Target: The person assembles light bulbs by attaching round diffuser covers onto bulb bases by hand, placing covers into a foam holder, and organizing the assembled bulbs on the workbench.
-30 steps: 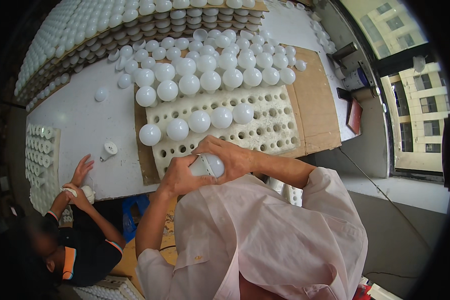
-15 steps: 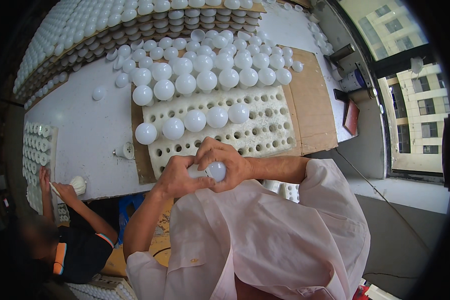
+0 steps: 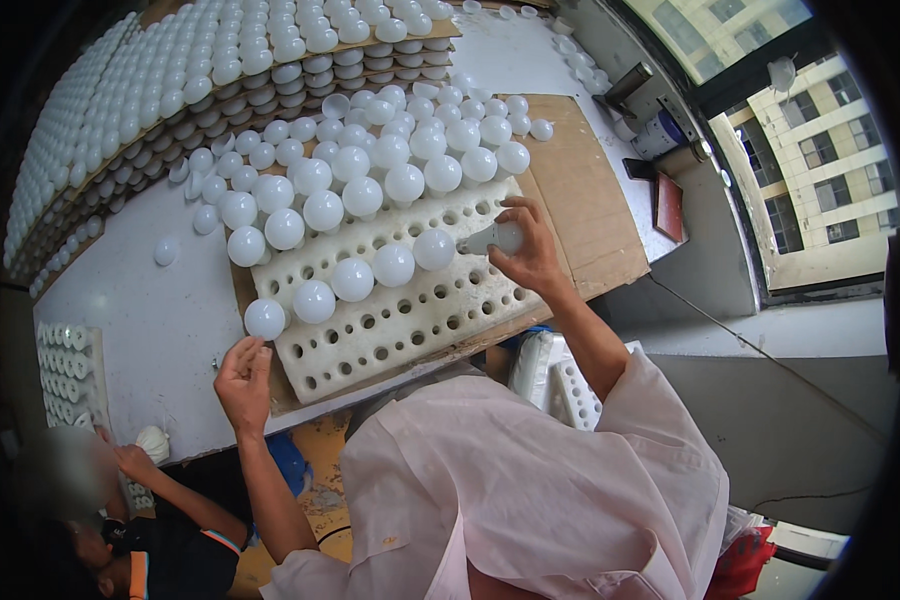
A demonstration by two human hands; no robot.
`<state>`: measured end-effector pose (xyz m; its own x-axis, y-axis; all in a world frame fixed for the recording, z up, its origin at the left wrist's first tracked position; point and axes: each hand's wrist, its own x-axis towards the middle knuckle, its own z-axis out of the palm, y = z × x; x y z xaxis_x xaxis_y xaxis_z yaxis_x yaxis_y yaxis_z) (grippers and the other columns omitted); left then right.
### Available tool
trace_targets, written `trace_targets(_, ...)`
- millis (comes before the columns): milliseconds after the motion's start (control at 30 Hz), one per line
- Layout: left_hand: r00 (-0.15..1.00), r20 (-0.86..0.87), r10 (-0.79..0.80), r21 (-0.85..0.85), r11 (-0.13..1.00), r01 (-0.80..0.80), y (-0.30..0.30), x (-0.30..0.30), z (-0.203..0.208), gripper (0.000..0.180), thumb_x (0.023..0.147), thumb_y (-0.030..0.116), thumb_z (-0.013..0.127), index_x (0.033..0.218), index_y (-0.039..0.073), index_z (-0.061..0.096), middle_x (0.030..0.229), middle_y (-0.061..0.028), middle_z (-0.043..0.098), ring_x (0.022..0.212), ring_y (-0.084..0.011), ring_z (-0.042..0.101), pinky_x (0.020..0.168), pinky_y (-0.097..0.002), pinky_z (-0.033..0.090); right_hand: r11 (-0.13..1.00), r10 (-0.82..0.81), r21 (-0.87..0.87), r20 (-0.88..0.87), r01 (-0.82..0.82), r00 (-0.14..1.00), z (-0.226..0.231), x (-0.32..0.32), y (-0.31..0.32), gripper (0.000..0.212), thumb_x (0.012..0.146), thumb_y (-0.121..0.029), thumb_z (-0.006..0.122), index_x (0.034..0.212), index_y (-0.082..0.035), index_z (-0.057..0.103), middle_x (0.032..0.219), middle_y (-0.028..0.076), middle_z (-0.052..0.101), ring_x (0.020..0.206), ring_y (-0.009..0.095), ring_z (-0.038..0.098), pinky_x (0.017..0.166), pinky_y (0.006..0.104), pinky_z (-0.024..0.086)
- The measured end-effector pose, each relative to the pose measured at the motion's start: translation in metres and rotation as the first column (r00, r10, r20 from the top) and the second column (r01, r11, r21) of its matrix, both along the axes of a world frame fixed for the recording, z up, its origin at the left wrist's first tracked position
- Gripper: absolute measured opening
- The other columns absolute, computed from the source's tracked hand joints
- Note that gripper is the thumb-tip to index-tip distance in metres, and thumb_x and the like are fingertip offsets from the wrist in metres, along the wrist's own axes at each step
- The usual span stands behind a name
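Observation:
My right hand (image 3: 530, 245) grips a white LED bulb (image 3: 497, 238), tilted with its base toward the holes of a white foam tray (image 3: 400, 325). The bulb is beside the right end of a row of upright round bulbs (image 3: 352, 279) in that tray. At the tray's left edge my left hand (image 3: 242, 385) is close to the leftmost bulb (image 3: 265, 318) of this row. Its fingers are curled with the thumb near them; what they hold, if anything, is hidden.
More round bulbs (image 3: 323, 210) crowd the tray's back. Layered boards of white domes (image 3: 220, 65) stand far left. Brown cardboard (image 3: 595, 200) lies under the tray. A co-worker's hand (image 3: 135, 462) is near a white bundle (image 3: 153, 443) and another tray (image 3: 95, 375) at lower left.
My hands have parted from the bulb they held together. The right carried it to the tray; the left moved to where a loose bulb base lay, and that base no longer shows.

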<state>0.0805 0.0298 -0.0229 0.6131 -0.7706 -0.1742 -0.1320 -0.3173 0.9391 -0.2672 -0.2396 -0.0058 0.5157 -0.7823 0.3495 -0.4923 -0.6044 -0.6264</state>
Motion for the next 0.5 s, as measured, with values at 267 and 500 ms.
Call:
trace_targets(267,0.838,0.545,0.003,0.431,0.857,-0.283,0.022,0.09,-0.105,0.062,0.074,-0.004,0.06,0.132,0.005,0.042,0.129,-0.0233,0.05,0.12,-0.038,0.048,0.102,-0.0426,0.038,0.994,-0.01,-0.101,-0.501,-0.047,0.866,-0.047,0.018,-0.023,0.047,0.059,-0.02,0.073,0.104,-0.011,0.061,0.116,0.012,0.051,0.108,0.035,0.049,0.088,0.0424,0.047)
trace_targets(500,0.652,0.7,-0.292,0.46,0.883,-0.099,0.045,0.123,-0.183,0.059,0.07,-0.007,0.064,0.126,0.001,0.047,0.13,-0.0238,0.049,0.122,-0.0394,0.045,0.105,-0.0398,0.036,0.997,0.045,-0.015,-0.661,-0.073,0.749,-0.01,0.014,-0.013,0.082,0.065,-0.041,0.076,0.135,-0.017,0.043,0.142,0.016,0.033,0.132,0.039,0.028,0.106,0.0527,0.027)
